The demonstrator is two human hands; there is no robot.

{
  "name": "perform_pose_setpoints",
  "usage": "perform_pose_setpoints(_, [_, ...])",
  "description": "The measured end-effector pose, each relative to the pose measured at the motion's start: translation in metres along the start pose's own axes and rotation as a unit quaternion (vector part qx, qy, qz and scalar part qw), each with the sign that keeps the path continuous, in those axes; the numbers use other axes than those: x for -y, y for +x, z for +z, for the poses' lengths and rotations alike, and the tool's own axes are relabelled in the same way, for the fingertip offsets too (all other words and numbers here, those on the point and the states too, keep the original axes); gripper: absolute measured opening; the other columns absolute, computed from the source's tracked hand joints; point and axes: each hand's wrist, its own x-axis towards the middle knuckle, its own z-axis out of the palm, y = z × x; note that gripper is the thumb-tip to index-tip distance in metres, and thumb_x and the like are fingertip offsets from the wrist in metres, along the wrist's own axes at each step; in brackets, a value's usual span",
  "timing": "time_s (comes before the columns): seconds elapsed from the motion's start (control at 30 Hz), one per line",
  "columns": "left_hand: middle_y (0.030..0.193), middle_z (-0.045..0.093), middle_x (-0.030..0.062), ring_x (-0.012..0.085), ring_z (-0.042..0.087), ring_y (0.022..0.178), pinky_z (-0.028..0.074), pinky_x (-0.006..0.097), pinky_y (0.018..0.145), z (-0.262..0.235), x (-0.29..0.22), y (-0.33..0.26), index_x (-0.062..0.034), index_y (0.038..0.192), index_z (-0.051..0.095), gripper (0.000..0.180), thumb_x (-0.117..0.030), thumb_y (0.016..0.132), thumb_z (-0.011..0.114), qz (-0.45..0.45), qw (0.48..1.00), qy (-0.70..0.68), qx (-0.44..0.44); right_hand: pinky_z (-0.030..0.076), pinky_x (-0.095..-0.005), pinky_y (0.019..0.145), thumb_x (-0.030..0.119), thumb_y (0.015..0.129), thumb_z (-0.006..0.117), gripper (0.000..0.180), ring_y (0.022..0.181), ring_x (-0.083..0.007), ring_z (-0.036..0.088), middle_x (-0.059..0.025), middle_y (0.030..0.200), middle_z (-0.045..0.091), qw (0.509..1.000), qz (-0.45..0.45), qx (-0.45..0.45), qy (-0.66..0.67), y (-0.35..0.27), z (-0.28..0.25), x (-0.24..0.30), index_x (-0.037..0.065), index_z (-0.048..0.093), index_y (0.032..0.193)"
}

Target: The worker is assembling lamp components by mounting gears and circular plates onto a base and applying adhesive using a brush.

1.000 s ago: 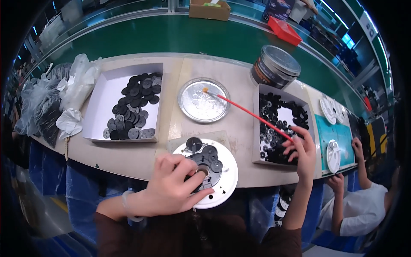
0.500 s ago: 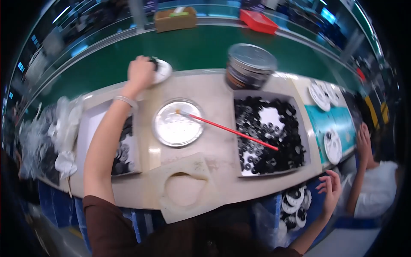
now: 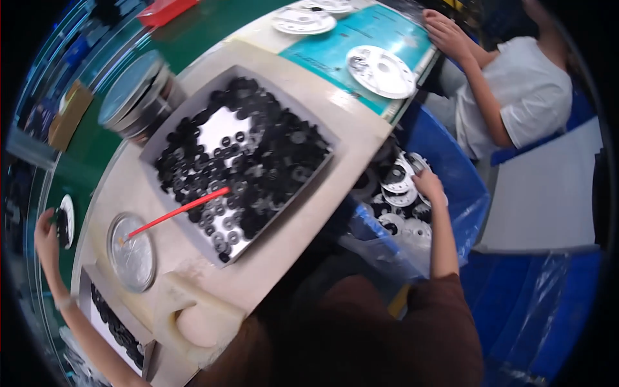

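At the far left, my left hand (image 3: 46,240) has its fingers bent and pressed together at the dark part of a white disc (image 3: 70,222) over the green belt. My right hand (image 3: 429,186) reaches down into a blue bin (image 3: 465,191) lined with clear plastic. Its fingers close on the edge of a white disc (image 3: 419,162) at the top of the pile; the fingertips are partly hidden. Several more white discs (image 3: 401,187) with dark centres lie heaped below it.
A box (image 3: 278,222) of small black rings stands on the table, with a red-handled brush (image 3: 180,211) lying across it and a round metal lid (image 3: 131,263). Nearby are a tub (image 3: 145,97), a foam piece with a hole (image 3: 169,316), a smaller box (image 3: 147,358) and a co-worker's hands (image 3: 447,35).
The view has swung to the right and tilted. My right hand has gone from open beside the table edge into the bin of discs. My left hand remains by its disc.
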Motion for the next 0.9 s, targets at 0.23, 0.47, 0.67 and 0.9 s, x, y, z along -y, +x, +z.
perform_pose_setpoints(0.23, [0.092,0.057,0.0076,0.0146,0.052,0.085,0.040,0.025,0.074,-0.022,-0.149,-0.167,0.0021,0.097,0.057,0.016,0.001,0.084,0.047,0.077,0.992,0.012,-0.097,0.039,-0.0388,0.091,0.031,0.072,0.058,0.053,0.104,-0.0375,0.051,-0.0280,0.109,0.052,0.955,0.135,-0.080,0.250,0.064,0.135,-0.077,-0.007,0.051,0.109])
perform_pose_setpoints(0.47, [0.095,0.058,0.0093,0.0145,0.051,0.084,0.039,0.025,0.075,-0.028,-0.165,-0.245,0.0027,0.102,0.056,0.019,-0.007,0.088,0.048,0.034,0.996,0.046,-0.073,0.042,-0.0298,0.043,0.016,0.075,0.063,0.026,0.056,-0.0197,0.057,-0.0092,0.069,0.060,0.839,0.222,-0.015,0.497,0.079,0.152,-0.058,-0.002,0.059,0.093])
perform_pose_setpoints(0.67, [0.087,0.057,0.0079,0.0158,0.050,0.077,0.039,0.026,0.070,-0.011,-0.209,-0.256,0.0012,0.098,0.057,0.017,0.000,0.084,0.048,0.052,0.994,0.044,-0.083,0.044,-0.0271,0.044,0.017,0.068,0.063,0.017,0.047,-0.0145,0.049,-0.0023,0.060,0.052,0.917,0.014,0.073,0.392,0.014,-0.011,0.018,0.002,0.059,0.074])
perform_pose_setpoints(0.9, [0.090,0.054,0.0129,0.0254,0.053,0.085,0.040,0.029,0.078,-0.002,-0.247,-0.269,0.0024,0.092,0.058,0.024,0.008,0.069,0.053,0.052,0.994,-0.076,-0.058,0.040,-0.0193,0.056,0.021,0.066,0.066,0.034,0.064,-0.0078,0.052,-0.0037,0.073,0.058,0.722,-0.370,0.290,0.508,-0.107,-0.175,0.072,-0.006,0.057,0.084])
